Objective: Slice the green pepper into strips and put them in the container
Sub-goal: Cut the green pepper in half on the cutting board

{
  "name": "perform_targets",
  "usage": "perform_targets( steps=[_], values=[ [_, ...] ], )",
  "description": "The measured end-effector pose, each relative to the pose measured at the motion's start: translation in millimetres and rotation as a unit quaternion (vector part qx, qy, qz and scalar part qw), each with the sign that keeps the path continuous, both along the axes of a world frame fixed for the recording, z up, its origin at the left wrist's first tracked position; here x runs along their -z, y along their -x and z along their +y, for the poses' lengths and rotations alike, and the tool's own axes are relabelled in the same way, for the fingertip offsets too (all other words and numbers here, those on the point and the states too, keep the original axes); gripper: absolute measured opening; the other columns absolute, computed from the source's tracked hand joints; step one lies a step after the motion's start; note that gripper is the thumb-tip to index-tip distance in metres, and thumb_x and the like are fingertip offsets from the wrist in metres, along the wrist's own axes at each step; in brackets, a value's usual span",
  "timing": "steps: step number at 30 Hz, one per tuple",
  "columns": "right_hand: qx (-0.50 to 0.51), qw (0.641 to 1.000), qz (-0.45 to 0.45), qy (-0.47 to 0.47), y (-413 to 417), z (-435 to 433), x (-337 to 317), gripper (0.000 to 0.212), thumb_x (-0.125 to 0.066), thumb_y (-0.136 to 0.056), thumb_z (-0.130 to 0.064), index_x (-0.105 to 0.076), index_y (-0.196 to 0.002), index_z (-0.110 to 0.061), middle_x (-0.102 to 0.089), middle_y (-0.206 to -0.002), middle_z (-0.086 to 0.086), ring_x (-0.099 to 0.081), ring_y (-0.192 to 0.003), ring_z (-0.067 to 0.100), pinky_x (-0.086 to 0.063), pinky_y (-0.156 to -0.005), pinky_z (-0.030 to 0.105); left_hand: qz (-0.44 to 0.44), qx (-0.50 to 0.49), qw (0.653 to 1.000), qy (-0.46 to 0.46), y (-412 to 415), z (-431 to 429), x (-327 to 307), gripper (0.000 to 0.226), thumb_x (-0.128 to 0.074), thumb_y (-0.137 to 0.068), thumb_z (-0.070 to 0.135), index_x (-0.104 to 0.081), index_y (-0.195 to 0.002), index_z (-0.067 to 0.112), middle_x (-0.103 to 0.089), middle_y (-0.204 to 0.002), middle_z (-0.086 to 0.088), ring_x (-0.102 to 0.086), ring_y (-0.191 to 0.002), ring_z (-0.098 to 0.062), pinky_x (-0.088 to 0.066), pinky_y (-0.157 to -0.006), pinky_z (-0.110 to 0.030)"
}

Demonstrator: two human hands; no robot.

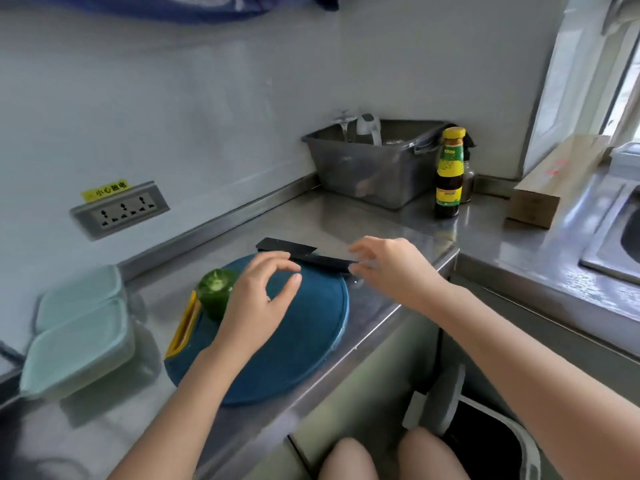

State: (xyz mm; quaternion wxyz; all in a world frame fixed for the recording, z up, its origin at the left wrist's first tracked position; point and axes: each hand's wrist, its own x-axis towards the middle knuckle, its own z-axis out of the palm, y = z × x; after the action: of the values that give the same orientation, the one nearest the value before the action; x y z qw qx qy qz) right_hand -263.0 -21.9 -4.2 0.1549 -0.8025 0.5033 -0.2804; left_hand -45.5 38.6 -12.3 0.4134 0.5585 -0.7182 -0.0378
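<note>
Step in hand: taking up the knife ahead of the first cut. Reaching the right hand (391,271) toward the handle end of the black knife (301,254) lying across the far edge of the blue cutting board (311,323); grip spread wide, thumb and forefinger bracketing the handle, holding nothing, actual contact not being discernible. Hovering the left hand (256,299) over the board just beside the green pepper (214,292); grip loosely curled, holding nothing. Locating the pepper unsliced, standing at the board's left edge beside the yellow handle slot. Judging good practice: closing fully round the handle well back from the blade, lifting it edge-down, then steadying the pepper with fingertips tucked clear of the cutting line. Noting two pale green containers (83,341) sitting lidded on the counter (398,220) left of the board, probably needing opening before loading strips. Reading writing: yellow sticker above the wall socket strip (119,211) bearing Chinese characters, seemingly 小心触电; yellow-capped bottle (449,174) wearing a green-and-yellow label, print being too small for reading.
</note>
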Motion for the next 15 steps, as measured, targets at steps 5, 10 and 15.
perform_targets(
  steps=[5,10,15],
  values=[
    [-0.045,0.986,0.152,-0.043,-56.6,-34.2,24.1,0.06,-0.046,-0.086,-0.006,-0.034,-0.141,-0.026,-0.053,-0.127,0.008,-0.049,-0.113,0.029,-0.047,-0.086,0.037,0.076,-0.194,0.978,-0.03,-65.2,-0.3,8.6,0.07,-0.08,-0.072,0.028,-0.045,-0.131,0.012,-0.04,-0.133,-0.005,-0.04,-0.127,-0.021,-0.031,-0.101,-0.025],
    [0.002,0.967,0.252,-0.051,-90.3,-56.7,32.3,0.059,-0.043,-0.083,0.005,-0.033,-0.137,-0.015,-0.054,-0.114,0.012,-0.052,-0.103,0.032,-0.045,-0.068,0.036,0.131,-0.195,0.954,-0.184,-95.6,-3.2,37.0,0.082,-0.081,-0.068,0.041,-0.04,-0.135,0.016,-0.049,-0.13,-0.002,-0.05,-0.118,-0.02,-0.04,-0.092,-0.026],
    [0.04,0.96,0.278,-0.016,-103.8,-66.5,25.1,0.031,-0.043,-0.085,0.002,-0.039,-0.114,-0.006,-0.05,-0.109,0.015,-0.051,-0.099,0.033,-0.038,-0.063,0.037,0.105,-0.14,0.973,-0.152,-92.2,-0.4,44.3,0.074,-0.081,-0.064,0.046,-0.047,-0.124,0.021,-0.054,-0.109,0.01,-0.055,-0.099,-0.011,-0.037,-0.076,-0.01]
  ],
)
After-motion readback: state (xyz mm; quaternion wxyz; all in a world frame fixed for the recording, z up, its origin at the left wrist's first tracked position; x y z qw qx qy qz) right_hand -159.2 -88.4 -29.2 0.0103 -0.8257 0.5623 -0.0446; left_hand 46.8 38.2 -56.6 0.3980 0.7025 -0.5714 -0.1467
